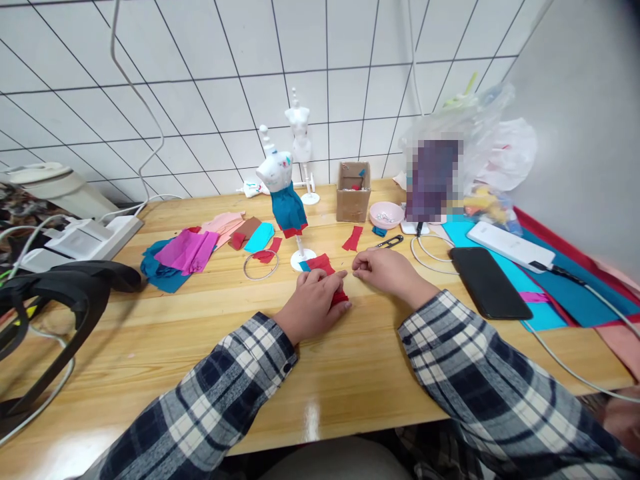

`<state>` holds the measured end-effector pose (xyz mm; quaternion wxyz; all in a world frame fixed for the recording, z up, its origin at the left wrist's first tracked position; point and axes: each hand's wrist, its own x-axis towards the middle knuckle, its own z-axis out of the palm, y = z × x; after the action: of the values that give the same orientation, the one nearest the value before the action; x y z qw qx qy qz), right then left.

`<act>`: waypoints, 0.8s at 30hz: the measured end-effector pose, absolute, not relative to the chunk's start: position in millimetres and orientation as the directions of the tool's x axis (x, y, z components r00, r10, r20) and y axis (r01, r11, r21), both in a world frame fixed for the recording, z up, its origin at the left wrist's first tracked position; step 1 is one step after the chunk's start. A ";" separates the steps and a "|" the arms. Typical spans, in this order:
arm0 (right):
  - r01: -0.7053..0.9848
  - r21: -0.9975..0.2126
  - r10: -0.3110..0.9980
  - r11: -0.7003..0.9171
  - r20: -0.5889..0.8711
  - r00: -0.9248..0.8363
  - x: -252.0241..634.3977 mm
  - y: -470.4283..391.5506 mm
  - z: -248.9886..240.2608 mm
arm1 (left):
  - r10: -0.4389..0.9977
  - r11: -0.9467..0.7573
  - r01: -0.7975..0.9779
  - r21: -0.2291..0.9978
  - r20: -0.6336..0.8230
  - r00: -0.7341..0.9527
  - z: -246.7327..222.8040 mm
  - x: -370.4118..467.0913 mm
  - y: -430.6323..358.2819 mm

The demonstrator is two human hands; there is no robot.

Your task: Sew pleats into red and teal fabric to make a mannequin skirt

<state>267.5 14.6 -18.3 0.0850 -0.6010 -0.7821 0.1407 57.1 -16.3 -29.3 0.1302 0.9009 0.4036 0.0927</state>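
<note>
My left hand (316,303) lies over a small piece of red cloth (319,264) on the table, thumb and index finger spread apart across it. A strip of teal shows at the cloth's far left edge. Just to the right, my right hand (383,270) is closed in a pinch; whatever its fingertips hold is too small to make out. Behind the hands stands a white mini dress form (275,167) wearing a teal skirt (289,208) with a red hem. Thread snips (391,241) rest beyond my right hand, near a red scrap (353,238).
A second dress form (301,133), a cardboard box (353,200) and a pink bowl (387,214) stand by the wall. Cloth pieces (187,251) and a metal ring (261,265) lie left. A phone (490,283), power bank (510,244) and cables lie right; a black headset (65,300) is far left.
</note>
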 end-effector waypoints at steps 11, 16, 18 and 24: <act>0.928 -0.228 0.951 0.296 -0.023 -0.309 263.9 10.6 -15.5 | 0.750 -0.647 0.705 0.291 0.076 0.657 -29.1 58.9 -18.0; 0.937 -0.207 0.959 0.282 0.027 -0.282 266.2 8.4 -10.1 | 0.751 -0.648 0.710 0.277 0.075 0.656 -29.3 58.8 -17.8; 0.938 -0.194 0.958 0.288 0.037 -0.286 265.6 6.7 -6.9 | 0.748 -0.652 0.709 0.269 0.072 0.660 -29.1 59.4 -17.8; 0.944 -0.105 0.943 0.312 -0.086 -0.322 260.3 2.5 -1.5 | 0.759 -0.637 0.718 0.281 0.062 0.648 -27.4 62.6 -18.8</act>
<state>260.3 2.5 -1.5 -0.0046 -0.5824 -0.8100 0.0678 62.6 -18.8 -27.4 0.1161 0.9004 0.4101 0.0873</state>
